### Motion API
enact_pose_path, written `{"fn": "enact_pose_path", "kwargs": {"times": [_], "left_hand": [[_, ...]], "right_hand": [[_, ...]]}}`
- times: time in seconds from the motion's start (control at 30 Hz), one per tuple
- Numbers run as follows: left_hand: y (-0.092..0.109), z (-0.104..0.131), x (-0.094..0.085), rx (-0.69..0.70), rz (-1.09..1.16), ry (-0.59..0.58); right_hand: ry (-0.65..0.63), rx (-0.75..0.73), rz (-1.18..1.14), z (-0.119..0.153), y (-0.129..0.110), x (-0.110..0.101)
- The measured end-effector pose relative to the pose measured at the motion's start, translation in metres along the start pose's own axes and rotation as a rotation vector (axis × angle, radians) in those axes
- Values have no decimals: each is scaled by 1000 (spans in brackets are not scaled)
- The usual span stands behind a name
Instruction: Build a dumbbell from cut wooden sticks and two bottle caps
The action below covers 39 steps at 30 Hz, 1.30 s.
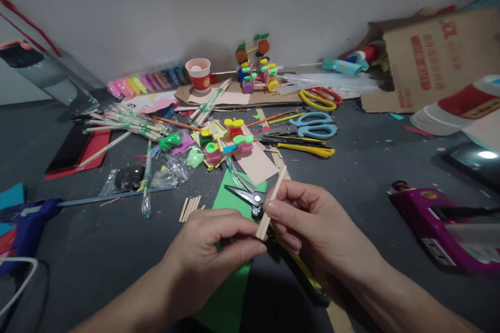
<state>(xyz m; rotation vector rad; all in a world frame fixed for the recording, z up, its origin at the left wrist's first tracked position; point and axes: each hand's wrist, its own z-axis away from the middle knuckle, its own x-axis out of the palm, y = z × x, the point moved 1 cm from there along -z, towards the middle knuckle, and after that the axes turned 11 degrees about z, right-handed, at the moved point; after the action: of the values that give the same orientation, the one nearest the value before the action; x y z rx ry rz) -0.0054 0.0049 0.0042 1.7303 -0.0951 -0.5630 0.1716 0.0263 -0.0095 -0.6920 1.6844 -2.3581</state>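
Thin wooden sticks [264, 225], one longer than the others, are held together at a slant between my two hands. My right hand [316, 221] pinches them around the middle with thumb and fingers. At their lower ends, the thumb and forefinger of my left hand [207, 244] close on them. Just behind my fingers lie black-handled scissors [250, 195] with blades apart, partly hidden by my hands. They rest on a green sheet [224, 296]. Several short cut sticks [190, 208] lie in a row beyond my left hand.
Small colourful clay-and-stick models [230, 143] stand mid-table, near blue-handled scissors [312, 125] and a yellow utility knife [307, 150]. Wrapped chopsticks [125, 122] are piled at left. A blue glue gun [31, 223] lies left, a purple power strip [429, 223] right, and a paper cup [199, 75] stands behind.
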Motion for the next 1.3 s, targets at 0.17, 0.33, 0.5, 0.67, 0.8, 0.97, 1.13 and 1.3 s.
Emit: {"fn": "enact_pose_path", "kwargs": {"times": [0.17,0.33,0.5,0.67,0.8,0.97,1.13,1.3], "left_hand": [[1,1,1,54,-52,18],[0,1,2,-12,-3,4],[-2,-1,-1,-289,187,-65],[-1,2,3,-555,523,-14],[-4,3,12,-604,658,38],[-9,-1,14,-578,712,65],[-6,-2,6,-530,737,138],[-1,1,1,-522,810,153]], "right_hand": [[-4,2,-4,0,-1,1],[1,-2,0,1,1,1],[24,-2,42,1,-1,1],[76,-43,226,2,-4,1],[129,-100,465,2,-1,5],[110,-146,595,1,-3,7],[195,-324,1275,14,-10,-10],[142,-463,1974,36,8,-26]]}}
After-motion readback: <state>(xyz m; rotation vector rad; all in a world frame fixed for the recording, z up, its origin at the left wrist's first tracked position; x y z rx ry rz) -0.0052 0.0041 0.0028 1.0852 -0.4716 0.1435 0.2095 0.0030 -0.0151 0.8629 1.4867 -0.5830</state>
